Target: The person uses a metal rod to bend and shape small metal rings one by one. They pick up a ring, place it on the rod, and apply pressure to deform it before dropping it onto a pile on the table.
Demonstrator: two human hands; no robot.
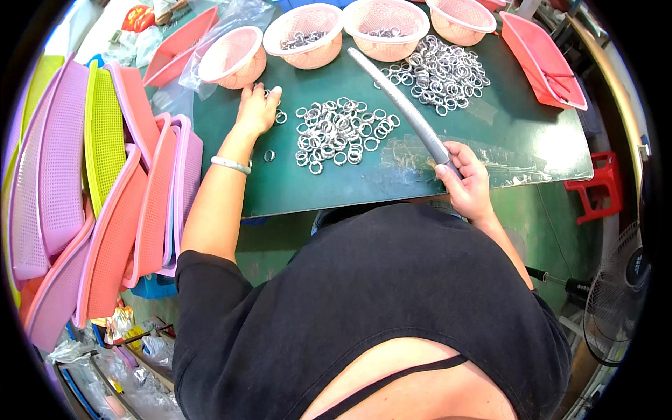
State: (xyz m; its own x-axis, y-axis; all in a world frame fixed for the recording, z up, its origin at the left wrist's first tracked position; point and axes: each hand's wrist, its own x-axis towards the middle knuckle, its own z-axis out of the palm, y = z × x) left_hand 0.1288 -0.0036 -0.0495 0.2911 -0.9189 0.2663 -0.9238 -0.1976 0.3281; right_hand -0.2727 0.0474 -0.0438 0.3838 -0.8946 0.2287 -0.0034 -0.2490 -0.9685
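Note:
My right hand (467,180) grips the dark handle end of a ring mandrel (402,105), a long tapered grey metal rod. It slants up and to the left over the green table (280,189). At the foot of the leftmost pink basket (234,59), my left hand (257,108) is closed, with a silver ring (267,92) showing between thumb and fingers; the other fingertips are partly hidden. A single ring (281,117) lies beside that hand, another nearer me by the forearm. Between my hands spreads a pile of silver rings (343,133); a bigger heap (444,73) sits beyond the mandrel.
More round pink baskets (304,38) line the far edge, two with rings inside. A pink tray (542,63) stands at the right, another (178,49) at the far left. Stacked plastic baskets (105,189) crowd my left side. A red stool (598,185) and fan (616,294) are right.

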